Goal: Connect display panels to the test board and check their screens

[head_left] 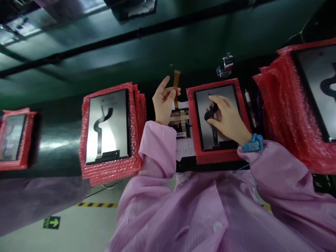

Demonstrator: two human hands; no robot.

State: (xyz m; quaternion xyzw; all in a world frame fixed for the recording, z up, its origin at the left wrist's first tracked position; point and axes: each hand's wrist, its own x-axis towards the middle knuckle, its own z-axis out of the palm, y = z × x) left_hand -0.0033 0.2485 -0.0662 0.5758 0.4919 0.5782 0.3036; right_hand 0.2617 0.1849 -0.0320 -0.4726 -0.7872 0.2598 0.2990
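Left hand [163,105], strip [176,79] pinched; right hand [230,120] at cable [209,114]

A small chrome device [227,65] sits between one and two o'clock. Toward three o'clock, a white-tipped pen [251,106] lies. On the pale floor [86,231], striped tape [98,205] and a green arrow sign [51,223] show near eight o'clock.

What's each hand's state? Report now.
Left hand: closed, pinching the amber flex cable.
Right hand: at the black flex cable; whether gripping can't be told.
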